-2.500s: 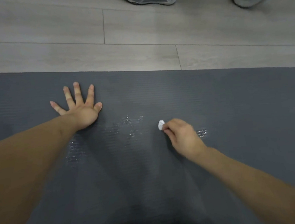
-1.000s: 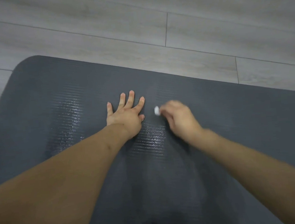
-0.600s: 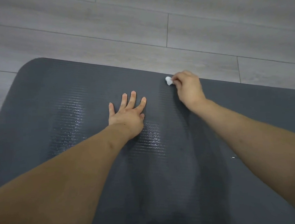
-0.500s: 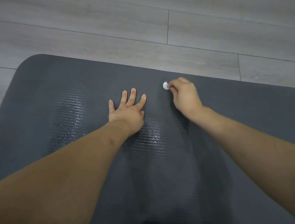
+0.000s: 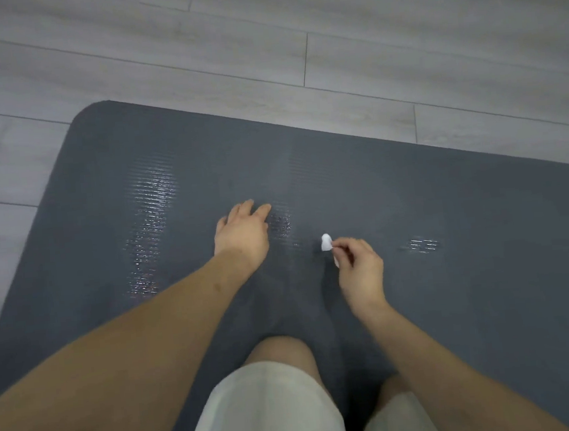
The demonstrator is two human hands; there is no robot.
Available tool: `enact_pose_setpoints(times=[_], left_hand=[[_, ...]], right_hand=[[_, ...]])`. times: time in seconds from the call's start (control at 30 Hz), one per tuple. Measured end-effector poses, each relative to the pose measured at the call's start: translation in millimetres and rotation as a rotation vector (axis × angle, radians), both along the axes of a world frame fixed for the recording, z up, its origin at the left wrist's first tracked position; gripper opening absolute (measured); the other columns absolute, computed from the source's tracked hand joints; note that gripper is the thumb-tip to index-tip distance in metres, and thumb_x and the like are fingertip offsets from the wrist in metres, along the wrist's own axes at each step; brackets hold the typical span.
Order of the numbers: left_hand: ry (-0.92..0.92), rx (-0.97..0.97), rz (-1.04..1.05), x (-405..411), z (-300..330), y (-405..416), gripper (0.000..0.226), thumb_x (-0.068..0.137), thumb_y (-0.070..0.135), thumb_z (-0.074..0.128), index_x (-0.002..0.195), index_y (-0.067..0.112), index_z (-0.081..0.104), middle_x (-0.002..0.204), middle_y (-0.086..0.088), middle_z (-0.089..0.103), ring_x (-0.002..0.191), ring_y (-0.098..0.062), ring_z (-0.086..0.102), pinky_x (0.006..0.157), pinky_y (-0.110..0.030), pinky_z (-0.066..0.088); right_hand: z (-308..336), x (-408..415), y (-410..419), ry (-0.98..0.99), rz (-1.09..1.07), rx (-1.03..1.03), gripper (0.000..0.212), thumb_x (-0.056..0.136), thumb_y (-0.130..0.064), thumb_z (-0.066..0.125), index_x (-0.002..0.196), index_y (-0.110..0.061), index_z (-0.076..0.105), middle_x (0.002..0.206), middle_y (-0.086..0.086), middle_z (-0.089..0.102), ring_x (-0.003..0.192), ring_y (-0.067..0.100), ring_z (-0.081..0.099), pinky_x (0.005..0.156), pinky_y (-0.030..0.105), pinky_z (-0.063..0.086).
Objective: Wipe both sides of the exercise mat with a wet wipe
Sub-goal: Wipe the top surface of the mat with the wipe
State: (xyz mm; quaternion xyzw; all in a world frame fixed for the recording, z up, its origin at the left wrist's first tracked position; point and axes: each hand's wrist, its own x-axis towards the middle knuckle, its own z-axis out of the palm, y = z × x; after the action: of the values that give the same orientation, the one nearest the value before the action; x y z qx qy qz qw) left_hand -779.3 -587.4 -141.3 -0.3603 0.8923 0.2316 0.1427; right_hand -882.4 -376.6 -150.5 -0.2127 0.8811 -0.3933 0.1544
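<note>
While the floor (image 5: 396, 16) is stretching in grey planks across the top and down the left side, the mat (image 5: 487, 266) is lying flat on it, dark grey and ribbed, with one rounded corner showing at upper left; wet streaks are glistening on the mat to the left of the hands, between them, and in a small patch to the right; the shorts (image 5: 269, 412) are showing pale at the bottom edge, with bare knees over the mat; the left hand (image 5: 241, 234) is resting palm down on the mat, fingers relaxed and gripping nothing; the right hand (image 5: 362, 272) is hovering just beside it, fingers curled, pinching the wipe (image 5: 326, 242), a small white wad sitting right at the mat's surface, though contact is unclear.
</note>
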Motion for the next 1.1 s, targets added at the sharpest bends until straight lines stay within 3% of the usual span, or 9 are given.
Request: enact_pose_setpoints(times=[0.13,0.4,0.77,1.1], left_hand=[[-0.045,0.078,0.042,38.8,23.7,49.0,0.047,0.107,0.031,0.039,0.155,0.030,0.037,0.150,-0.003,0.047,0.135,-0.029,0.047,0.108,-0.045,0.038],[-0.023,0.074,0.044,55.3,105.5,121.3,0.048,0.108,0.032,0.037,0.156,0.027,0.034,0.147,-0.006,0.047,0.135,-0.030,0.047,0.104,-0.047,0.041],[0.024,-0.003,0.087,46.1,187.9,223.9,0.045,0.108,0.031,0.036,0.152,0.024,0.037,0.140,-0.008,0.049,0.128,-0.032,0.051,0.099,-0.047,0.043],[-0.019,-0.046,0.086,35.4,184.5,254.9,0.046,0.108,0.031,0.037,0.154,0.024,0.036,0.143,-0.006,0.050,0.129,-0.030,0.052,0.103,-0.047,0.045]], right_hand=[[24.4,20.4,26.0,-0.110,-0.182,-0.004,0.014,0.098,-0.010,0.063,0.096,-0.019,0.073,0.095,-0.004,0.067,0.085,0.011,0.062,0.076,0.019,0.045],[89.7,46.3,77.8,-0.223,-0.376,-0.133,0.012,0.099,-0.016,0.063,0.093,-0.022,0.071,0.094,-0.002,0.071,0.087,0.016,0.066,0.080,0.028,0.053],[167.9,39.7,170.4,-0.229,-0.350,-0.270,0.017,0.098,-0.017,0.063,0.087,-0.029,0.069,0.091,-0.005,0.072,0.088,0.017,0.067,0.080,0.030,0.053],[152.0,19.7,190.6,-0.294,-0.317,-0.259,0.020,0.097,-0.015,0.064,0.084,-0.030,0.068,0.085,-0.008,0.072,0.085,0.017,0.067,0.079,0.033,0.055]])
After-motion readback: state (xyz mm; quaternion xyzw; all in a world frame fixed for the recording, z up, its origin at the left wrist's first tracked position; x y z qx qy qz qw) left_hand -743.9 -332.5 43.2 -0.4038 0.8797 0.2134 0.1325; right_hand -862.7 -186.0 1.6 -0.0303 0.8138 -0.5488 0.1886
